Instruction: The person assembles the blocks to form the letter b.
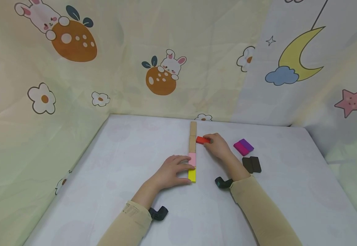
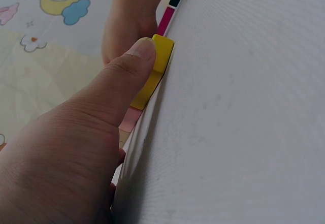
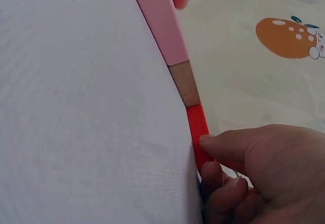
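Observation:
A straight row of blocks lies on the white table: two bare wooden blocks (image 1: 192, 143) at the far end, then a pink block (image 1: 192, 159) and a yellow block (image 1: 192, 175) nearest. My left hand (image 1: 173, 172) reaches in from the left, its thumb (image 2: 141, 50) against the near end of the yellow block and its fingertips at the pink one. With thumb and fingers, my right hand (image 1: 218, 146) pinches a red block (image 1: 201, 140), just right of the wooden part of the row. In the right wrist view, the red block's end overlaps a wooden block.
Right of my right hand, a magenta block (image 1: 241, 148) and a purple block (image 1: 247, 145) lie side by side. Two dark blocks (image 1: 256, 164) are just nearer, beside the right forearm. A printed cloth (image 1: 178, 106) hangs along the table's far edge.

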`<state>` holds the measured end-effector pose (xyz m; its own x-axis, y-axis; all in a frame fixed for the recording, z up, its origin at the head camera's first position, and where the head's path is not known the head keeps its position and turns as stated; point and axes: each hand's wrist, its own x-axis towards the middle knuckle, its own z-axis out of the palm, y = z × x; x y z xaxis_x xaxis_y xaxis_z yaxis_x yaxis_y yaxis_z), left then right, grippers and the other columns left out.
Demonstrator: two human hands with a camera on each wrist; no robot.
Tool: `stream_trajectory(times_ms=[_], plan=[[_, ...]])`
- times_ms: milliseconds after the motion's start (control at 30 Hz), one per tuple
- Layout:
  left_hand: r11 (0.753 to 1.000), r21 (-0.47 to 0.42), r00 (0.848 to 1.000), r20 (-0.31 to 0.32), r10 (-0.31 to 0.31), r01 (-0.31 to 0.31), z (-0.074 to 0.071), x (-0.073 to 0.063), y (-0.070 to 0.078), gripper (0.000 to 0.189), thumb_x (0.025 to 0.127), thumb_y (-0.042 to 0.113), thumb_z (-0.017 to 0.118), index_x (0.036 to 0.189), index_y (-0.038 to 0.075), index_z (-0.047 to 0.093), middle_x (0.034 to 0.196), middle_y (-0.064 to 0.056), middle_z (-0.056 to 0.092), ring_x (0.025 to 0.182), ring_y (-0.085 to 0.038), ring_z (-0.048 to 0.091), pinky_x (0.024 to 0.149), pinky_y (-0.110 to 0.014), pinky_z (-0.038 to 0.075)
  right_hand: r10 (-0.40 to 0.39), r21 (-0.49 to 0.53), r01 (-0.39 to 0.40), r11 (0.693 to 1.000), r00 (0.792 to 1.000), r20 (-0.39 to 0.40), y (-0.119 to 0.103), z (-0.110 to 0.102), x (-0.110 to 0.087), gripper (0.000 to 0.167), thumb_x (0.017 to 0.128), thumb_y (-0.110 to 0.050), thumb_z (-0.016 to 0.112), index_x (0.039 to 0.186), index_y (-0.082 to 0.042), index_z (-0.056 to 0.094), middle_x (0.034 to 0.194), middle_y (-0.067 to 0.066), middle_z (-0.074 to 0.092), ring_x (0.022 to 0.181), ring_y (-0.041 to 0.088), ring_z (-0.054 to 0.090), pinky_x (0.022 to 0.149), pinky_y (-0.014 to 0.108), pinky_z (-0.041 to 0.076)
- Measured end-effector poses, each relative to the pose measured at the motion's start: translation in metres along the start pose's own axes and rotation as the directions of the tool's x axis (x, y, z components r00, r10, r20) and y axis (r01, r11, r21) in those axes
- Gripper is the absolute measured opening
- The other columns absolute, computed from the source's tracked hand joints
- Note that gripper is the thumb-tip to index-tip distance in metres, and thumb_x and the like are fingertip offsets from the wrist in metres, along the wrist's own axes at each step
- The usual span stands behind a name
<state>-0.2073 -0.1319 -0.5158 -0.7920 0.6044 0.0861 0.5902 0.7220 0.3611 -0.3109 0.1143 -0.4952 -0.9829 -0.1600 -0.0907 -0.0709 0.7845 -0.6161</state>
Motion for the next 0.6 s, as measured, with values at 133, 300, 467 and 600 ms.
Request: stream_trajectory(times_ms=[133, 300, 467, 600], plan=[[1.000, 0.000, 1.000, -0.001, 0.000, 0.000, 0.0000, -0.0006, 0.0000, 0.052, 0.085, 0.059, 0.069, 0.133, 0.045, 0.058, 0.152, 0.011, 0.042, 0.141, -0.016, 0.037, 0.122, -0.044, 0.025, -0.006, -0.003, 0.006, 1.000, 1.000, -0.002, 0.0001, 0.0007, -0.0002, 0.045, 0.093, -0.023, 0.066, 0.137, -0.015, 0.058, 0.133, 0.017, 0.054, 0.125, 0.035, 0.051, 0.109, 0.054, 0.043], [1.000, 0.008, 1.000, -0.010, 0.007, -0.007, 0.0001, -0.0011, 0.0002, 0.052, 0.085, 0.059, 0.068, 0.133, 0.045, 0.058, 0.152, 0.011, 0.043, 0.141, -0.017, 0.037, 0.121, -0.046, 0.026, -0.006, -0.003, 0.006, 1.000, 1.000, -0.003, 0.0010, 0.0012, 0.0009, 0.046, 0.093, -0.024, 0.066, 0.137, -0.015, 0.058, 0.133, 0.017, 0.054, 0.125, 0.034, 0.051, 0.109, 0.054, 0.043], [1.000, 0.003, 1.000, -0.012, 0.013, -0.013, -0.0001, -0.0011, 0.0004, 0.052, 0.085, 0.059, 0.069, 0.134, 0.045, 0.058, 0.151, 0.010, 0.044, 0.140, -0.017, 0.038, 0.120, -0.046, 0.028, 0.009, 0.018, -0.009, 1.000, 1.000, 0.011, 0.0021, -0.0003, 0.0001, 0.048, 0.093, -0.026, 0.066, 0.139, -0.016, 0.056, 0.136, 0.016, 0.052, 0.127, 0.034, 0.049, 0.110, 0.055, 0.042], [1.000, 0.005, 1.000, -0.012, 0.014, -0.014, -0.0007, -0.0009, 0.0004, 0.052, 0.085, 0.059, 0.068, 0.134, 0.045, 0.057, 0.151, 0.010, 0.044, 0.140, -0.017, 0.038, 0.120, -0.046, 0.028, 0.015, 0.035, -0.016, 0.999, 1.000, 0.014, 0.0030, -0.0023, -0.0020, 0.048, 0.093, -0.026, 0.066, 0.139, -0.016, 0.056, 0.137, 0.015, 0.051, 0.127, 0.034, 0.048, 0.110, 0.055, 0.042]])
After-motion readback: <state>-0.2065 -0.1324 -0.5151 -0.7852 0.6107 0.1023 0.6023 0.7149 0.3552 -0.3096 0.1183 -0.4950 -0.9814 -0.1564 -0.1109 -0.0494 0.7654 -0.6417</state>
